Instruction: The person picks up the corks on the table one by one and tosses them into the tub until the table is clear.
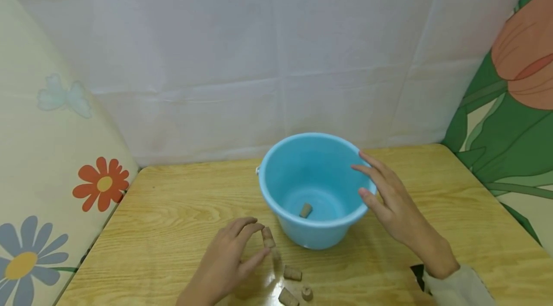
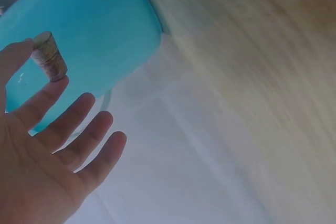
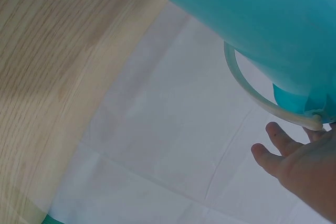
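Observation:
My left hand [image 1: 226,260] pinches a tapered cork stopper [image 1: 268,237] between thumb and fingertip, just left of the light blue bucket [image 1: 313,237] and above the table. In the left wrist view that cork [image 2: 50,57] spans the gap from thumb to index finger, while the other fingers spread loosely. One cork [image 1: 306,210] lies on the bucket's floor. At the bucket's right rim rests my right hand [image 1: 395,205], its fingers extended and their tips overlapping the rim. The right wrist view has two straight fingers beside the pale handle [image 3: 251,94].
Three more corks, a lying one [image 1: 293,273], another lying one [image 1: 288,297] and an upright one [image 1: 307,293], sit in front of the bucket on the wood-grain table [image 1: 173,210]. White cloth [image 1: 194,56] hangs behind; flower-patterned panels flank both sides.

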A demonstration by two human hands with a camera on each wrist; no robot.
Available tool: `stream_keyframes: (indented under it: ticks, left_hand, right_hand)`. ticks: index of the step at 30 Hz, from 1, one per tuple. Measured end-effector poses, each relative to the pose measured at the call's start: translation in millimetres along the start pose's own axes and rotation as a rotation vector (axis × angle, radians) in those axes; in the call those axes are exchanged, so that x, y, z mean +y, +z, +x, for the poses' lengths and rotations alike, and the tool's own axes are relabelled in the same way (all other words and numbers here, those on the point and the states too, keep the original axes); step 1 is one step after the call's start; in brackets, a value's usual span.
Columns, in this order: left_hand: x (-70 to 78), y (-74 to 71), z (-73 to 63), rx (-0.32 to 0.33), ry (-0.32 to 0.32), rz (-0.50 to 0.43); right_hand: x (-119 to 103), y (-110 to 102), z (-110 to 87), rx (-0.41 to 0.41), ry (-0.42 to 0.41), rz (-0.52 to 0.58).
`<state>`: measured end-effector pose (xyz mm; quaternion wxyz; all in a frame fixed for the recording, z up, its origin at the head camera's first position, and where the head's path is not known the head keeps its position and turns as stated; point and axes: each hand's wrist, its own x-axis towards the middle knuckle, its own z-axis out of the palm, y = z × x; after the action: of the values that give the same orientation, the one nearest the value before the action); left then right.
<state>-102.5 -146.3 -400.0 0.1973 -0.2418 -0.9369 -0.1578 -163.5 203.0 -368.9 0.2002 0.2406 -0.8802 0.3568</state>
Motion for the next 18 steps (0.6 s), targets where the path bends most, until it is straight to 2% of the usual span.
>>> stream_keyframes:
  ticks: [7, 18]
  left_hand:
    - [-1.7, -7.7, 7.1, 0.074, 0.014, -0.011]
    - [0.8, -18.8, 17.2, 0.145, 0.024, -0.021]
  right_hand:
    - [-1, -1, 0.7, 0.004, -0.002, 0.009]
    - [-2, -2, 0.7, 0.000, -0.005, 0.006]
